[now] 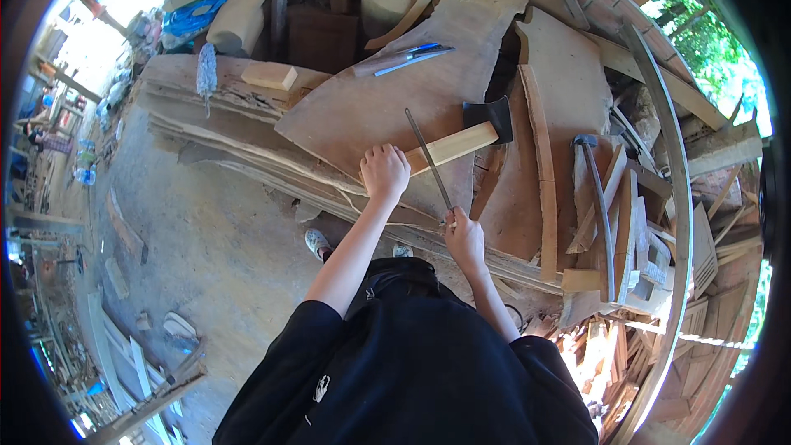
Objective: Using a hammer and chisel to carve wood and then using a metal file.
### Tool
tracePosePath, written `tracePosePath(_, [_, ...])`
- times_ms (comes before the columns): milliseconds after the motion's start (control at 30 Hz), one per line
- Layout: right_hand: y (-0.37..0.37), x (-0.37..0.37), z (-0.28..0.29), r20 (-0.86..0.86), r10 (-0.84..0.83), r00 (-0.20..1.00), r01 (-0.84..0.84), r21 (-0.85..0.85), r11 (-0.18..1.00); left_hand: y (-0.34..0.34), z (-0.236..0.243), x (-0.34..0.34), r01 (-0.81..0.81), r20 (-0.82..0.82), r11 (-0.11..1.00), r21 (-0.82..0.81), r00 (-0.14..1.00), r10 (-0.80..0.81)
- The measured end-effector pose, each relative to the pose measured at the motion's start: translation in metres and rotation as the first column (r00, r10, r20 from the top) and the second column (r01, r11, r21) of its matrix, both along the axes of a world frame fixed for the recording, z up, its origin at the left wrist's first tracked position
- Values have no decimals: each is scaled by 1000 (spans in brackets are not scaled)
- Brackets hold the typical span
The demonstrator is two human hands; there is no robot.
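My left hand (386,171) is closed on the near end of a pale squared wooden block (461,147), which lies on a large slab of wood (346,103). My right hand (465,241) grips the lower end of a long thin metal file (430,156). The file lies slantwise across the block, to the right of my left hand. Under the block's far end is a black curved piece (499,115), and its exact kind I cannot make out. Whether the file presses on the wood or hovers just over it, I cannot tell.
Farther back on the slab lie a blue pen (423,48) and some slim tools. A hammer (595,198) leans among offcuts on the right. A short wood block (270,76) and a grey brush-like thing (207,72) rest at the left. Scrap wood (606,354) is heaped lower right.
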State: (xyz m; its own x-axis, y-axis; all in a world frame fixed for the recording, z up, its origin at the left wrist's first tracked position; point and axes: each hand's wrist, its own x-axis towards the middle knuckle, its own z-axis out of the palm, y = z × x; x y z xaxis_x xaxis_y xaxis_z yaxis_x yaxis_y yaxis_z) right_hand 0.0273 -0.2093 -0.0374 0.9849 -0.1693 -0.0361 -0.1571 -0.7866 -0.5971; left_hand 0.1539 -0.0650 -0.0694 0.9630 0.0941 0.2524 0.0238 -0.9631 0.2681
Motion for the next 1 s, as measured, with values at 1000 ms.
tracePosePath(1000, [1,41,1,-35,136,990,-137,-56,989,-2,6,-1,-22,-39,999,-47,999,20])
